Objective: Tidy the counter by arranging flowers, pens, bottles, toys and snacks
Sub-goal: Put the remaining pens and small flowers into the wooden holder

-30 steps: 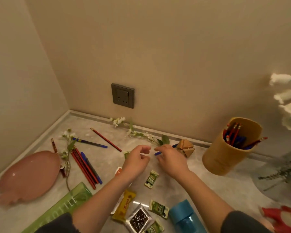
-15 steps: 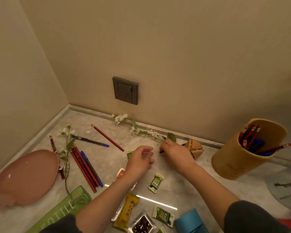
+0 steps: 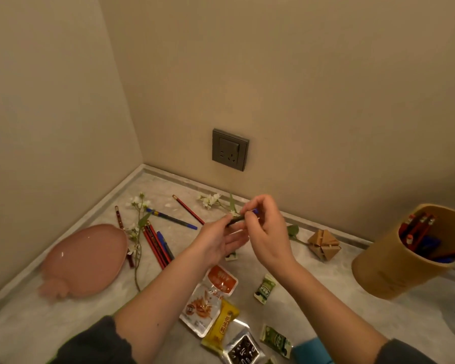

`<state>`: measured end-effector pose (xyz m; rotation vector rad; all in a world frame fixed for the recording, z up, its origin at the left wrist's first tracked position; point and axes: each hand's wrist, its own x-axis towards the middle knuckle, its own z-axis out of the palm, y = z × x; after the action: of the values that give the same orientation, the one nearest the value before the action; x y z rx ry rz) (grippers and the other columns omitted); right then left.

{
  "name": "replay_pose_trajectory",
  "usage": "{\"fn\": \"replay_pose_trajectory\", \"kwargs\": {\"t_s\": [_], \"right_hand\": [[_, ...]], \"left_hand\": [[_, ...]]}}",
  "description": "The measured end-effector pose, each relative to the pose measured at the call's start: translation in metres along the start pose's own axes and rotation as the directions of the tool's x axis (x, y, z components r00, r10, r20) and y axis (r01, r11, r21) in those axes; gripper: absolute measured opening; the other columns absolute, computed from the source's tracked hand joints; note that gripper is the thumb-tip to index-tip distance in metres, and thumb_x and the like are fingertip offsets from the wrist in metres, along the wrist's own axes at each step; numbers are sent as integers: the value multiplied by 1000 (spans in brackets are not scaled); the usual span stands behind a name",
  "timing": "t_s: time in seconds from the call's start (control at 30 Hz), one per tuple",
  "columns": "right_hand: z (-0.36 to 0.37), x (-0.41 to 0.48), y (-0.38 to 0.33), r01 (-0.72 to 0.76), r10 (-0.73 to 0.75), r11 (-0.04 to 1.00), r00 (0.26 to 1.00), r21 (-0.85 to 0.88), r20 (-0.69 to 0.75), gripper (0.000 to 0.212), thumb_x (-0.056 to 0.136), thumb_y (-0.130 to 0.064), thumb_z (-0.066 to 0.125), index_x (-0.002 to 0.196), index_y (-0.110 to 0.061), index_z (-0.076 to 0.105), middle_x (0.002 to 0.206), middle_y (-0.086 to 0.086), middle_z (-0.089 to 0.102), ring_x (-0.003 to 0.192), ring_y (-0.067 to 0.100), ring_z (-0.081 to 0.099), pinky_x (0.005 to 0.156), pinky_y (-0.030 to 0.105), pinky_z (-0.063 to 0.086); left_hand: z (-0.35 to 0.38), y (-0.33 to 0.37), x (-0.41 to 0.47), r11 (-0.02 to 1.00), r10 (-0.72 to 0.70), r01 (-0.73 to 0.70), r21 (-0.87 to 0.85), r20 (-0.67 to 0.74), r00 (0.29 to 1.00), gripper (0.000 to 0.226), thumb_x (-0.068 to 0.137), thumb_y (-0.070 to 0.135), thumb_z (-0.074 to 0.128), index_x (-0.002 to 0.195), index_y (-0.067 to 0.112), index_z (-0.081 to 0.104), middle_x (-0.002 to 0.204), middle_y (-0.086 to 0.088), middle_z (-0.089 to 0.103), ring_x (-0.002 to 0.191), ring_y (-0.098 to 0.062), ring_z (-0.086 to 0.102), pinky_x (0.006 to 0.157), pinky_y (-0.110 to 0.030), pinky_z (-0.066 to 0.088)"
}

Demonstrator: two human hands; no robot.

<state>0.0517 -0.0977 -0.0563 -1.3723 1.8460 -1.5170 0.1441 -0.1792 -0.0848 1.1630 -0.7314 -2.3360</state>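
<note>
Above the middle of the counter, my right hand (image 3: 267, 232) and my left hand (image 3: 217, 241) are raised together. Between them is a blue pen (image 3: 254, 211): my right fingers pinch its blue end and my left fingertips pinch its dark end. White flower sprigs lie by the back wall (image 3: 210, 200) and beside the plate (image 3: 138, 229). Loose pencils and pens (image 3: 158, 245) lie to the left, with one red pencil (image 3: 188, 208) and another blue pen (image 3: 172, 219) behind them. Snack packets (image 3: 221, 281) are scattered in front.
A pink plate (image 3: 84, 258) rests at the left. At the right, a tan pen holder (image 3: 394, 269) contains several pencils and pens. A wooden puzzle toy (image 3: 323, 244) sits by the back wall, and a blue bottle top (image 3: 310, 352) shows at the bottom edge. A wall socket (image 3: 230, 149) is behind.
My right hand has lifted the blue pen off the counter by the flower sprig. My left hand has risen to take its other end. The view has shifted left.
</note>
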Motion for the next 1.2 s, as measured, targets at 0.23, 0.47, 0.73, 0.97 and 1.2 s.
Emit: {"fn": "replay_pose_trajectory", "kwargs": {"t_s": [0.23,0.47,0.73,0.97,1.2], "right_hand": [[53,6,15,102,-44,960,975,-261,219,12,89,-43,52,99,-40,59,102,-23,58,71,4,55,64,26,49],[116,51,43,63,236,726,913,-685,334,53,90,-48,54,133,-18,49,132,6,54,124,24,46,97,36,44],[158,76,55,33,337,616,892,-787,301,48,86,-48,60,122,-16,54,128,9,48,123,28,43,95,38,43],[166,85,49,31,506,501,800,-865,322,31,94,-26,53,121,-12,56,127,11,54,116,30,55,83,36,44],[161,59,52,102,469,370,838,-923,280,29,98,-20,37,124,-12,46,118,8,62,104,28,62,72,34,37]], "left_hand": [[-62,35,0,947,322,-315,69,-226,919,20,101,15,43,98,3,59,96,-11,72,62,-15,65,52,-26,54],[-102,47,13,925,373,-370,87,-387,843,13,101,22,47,99,11,54,82,-12,63,48,-15,53,44,-25,51],[-120,47,31,925,378,-352,142,-402,834,19,100,6,41,119,8,45,91,-12,58,59,-17,55,46,-26,52],[-127,51,34,915,402,-371,156,-373,836,14,100,4,40,100,13,51,89,-14,58,56,-17,54,45,-27,51],[-123,52,22,903,429,-387,189,-322,844,18,101,7,43,117,10,49,92,-10,60,69,-18,61,53,-25,57]]}}
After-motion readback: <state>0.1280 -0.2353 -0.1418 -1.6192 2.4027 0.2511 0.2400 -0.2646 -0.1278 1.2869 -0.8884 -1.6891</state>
